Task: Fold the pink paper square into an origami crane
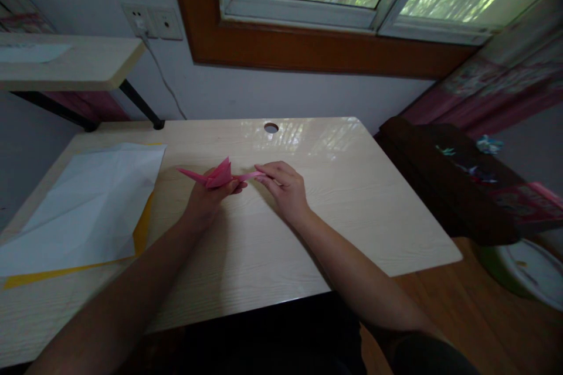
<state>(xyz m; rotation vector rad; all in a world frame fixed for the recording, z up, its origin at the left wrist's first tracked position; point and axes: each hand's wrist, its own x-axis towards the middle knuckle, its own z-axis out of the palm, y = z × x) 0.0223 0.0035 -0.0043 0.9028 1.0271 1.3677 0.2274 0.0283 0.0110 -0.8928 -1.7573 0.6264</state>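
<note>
A pink origami crane is held above the middle of the table, with one thin point stretching left and another to the right. My left hand grips its body from below, thumb and fingers closed on the folded paper. The tip of the right-hand point is pinched between the thumb and fingers of my right hand. The folded middle stands up between the two points. Part of the crane's underside is hidden by my left hand.
Creased white paper lies over a yellow sheet on the table's left. A shelf on black legs rises at the back left. A cable hole sits near the table's back edge. Brown furniture stands to the right.
</note>
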